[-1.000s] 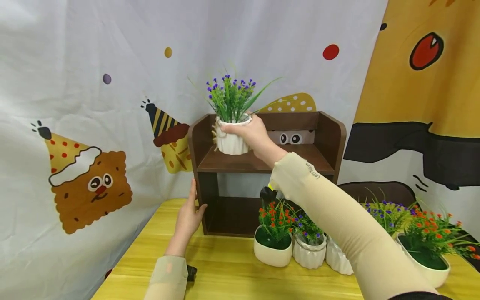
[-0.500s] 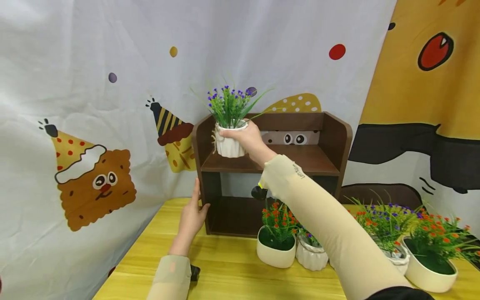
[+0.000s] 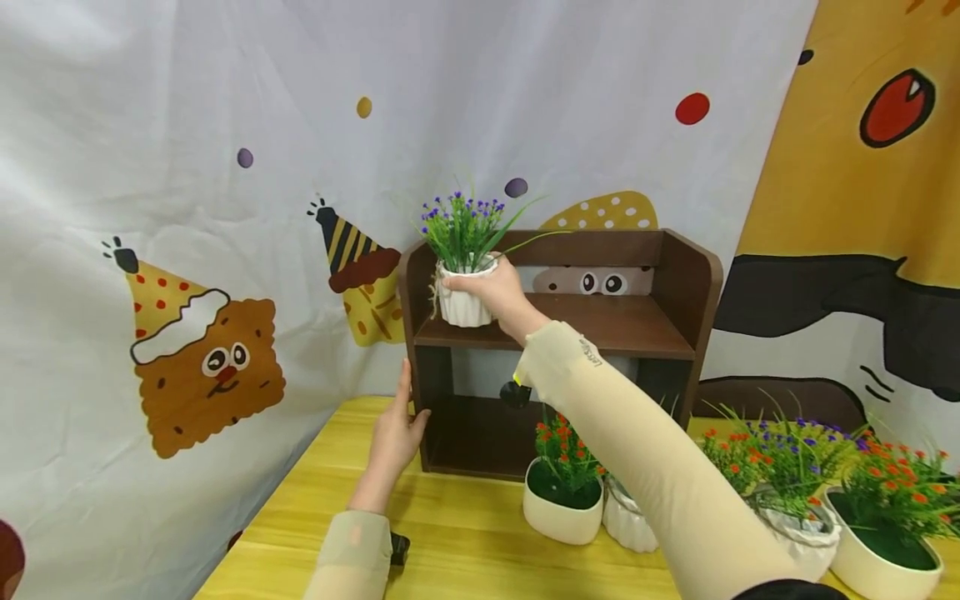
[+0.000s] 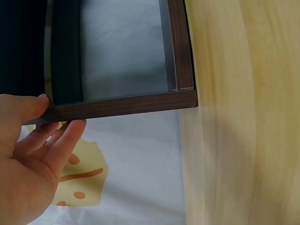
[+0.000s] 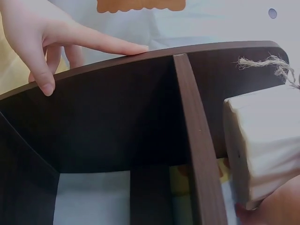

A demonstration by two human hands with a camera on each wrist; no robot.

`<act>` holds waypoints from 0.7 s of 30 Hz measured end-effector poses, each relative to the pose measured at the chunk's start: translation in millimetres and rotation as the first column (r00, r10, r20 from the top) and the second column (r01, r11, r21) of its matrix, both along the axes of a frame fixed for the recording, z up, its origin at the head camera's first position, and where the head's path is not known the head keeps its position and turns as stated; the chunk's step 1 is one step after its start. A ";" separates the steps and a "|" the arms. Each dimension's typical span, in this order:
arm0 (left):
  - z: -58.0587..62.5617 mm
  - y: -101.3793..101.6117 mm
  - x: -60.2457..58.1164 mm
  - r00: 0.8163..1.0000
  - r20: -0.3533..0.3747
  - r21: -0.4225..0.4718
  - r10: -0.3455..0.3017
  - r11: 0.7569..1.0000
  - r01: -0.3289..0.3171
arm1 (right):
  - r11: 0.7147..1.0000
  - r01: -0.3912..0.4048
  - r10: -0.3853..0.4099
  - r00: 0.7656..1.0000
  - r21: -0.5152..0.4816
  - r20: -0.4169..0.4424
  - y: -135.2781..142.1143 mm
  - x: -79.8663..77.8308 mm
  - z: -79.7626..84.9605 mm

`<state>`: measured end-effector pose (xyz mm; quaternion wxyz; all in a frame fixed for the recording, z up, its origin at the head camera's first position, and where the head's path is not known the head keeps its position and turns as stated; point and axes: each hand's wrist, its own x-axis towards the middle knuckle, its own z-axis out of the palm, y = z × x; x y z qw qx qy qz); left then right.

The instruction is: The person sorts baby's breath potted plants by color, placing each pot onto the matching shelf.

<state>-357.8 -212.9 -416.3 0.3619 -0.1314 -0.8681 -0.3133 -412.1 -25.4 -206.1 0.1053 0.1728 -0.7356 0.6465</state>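
Note:
My right hand [image 3: 501, 293] grips a white ribbed pot [image 3: 463, 310] by its rim, thumb in front. Purple flowers and long grass blades stand up from this potted plant, and twine hangs at its left side. The pot is upright at the left end of the upper level of a dark brown two-level shelf [image 3: 600, 325]. In the right wrist view the pot's base [image 5: 236, 154] shows past the front edge of the middle board [image 5: 199, 136]. My left hand [image 3: 393, 442] holds the shelf's left side panel [image 4: 126, 105], thumb inside and fingers outside.
A cream pot with red flowers [image 3: 562, 510] stands before the shelf, beside a white pot [image 3: 628, 525] partly behind my right sleeve. More potted flowers [image 3: 885, 533] stand at the table's right. A printed curtain [image 3: 300, 100] hangs behind the yellow wooden table [image 3: 450, 533].
My right hand has lowered the potted plant toward the shelf's upper level. My left hand stays on the side panel. The head view has shifted slightly, so the scene sits further right.

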 end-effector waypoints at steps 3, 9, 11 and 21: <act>0.0 1.0 0.6 1.000 0.012 0.005 -0.002 1.000 0.002 | 1.000 0.005 -0.005 1.000 0.023 0.009 -1.4 -1.4 -3.4; 0.4 1.6 1.7 1.000 0.028 0.004 -0.001 1.000 0.001 | 0.999 0.007 -0.008 1.000 0.048 0.025 -5.2 -1.8 -7.1; 0.3 1.5 1.9 1.000 0.031 0.003 0.002 1.000 -0.002 | 0.999 0.007 -0.008 1.000 0.054 0.021 -6.7 -2.9 -8.1; 0.4 1.6 1.0 0.999 0.034 0.009 0.006 1.000 -0.007 | 0.998 -0.013 0.011 0.999 0.058 0.033 -10.8 -7.4 -12.4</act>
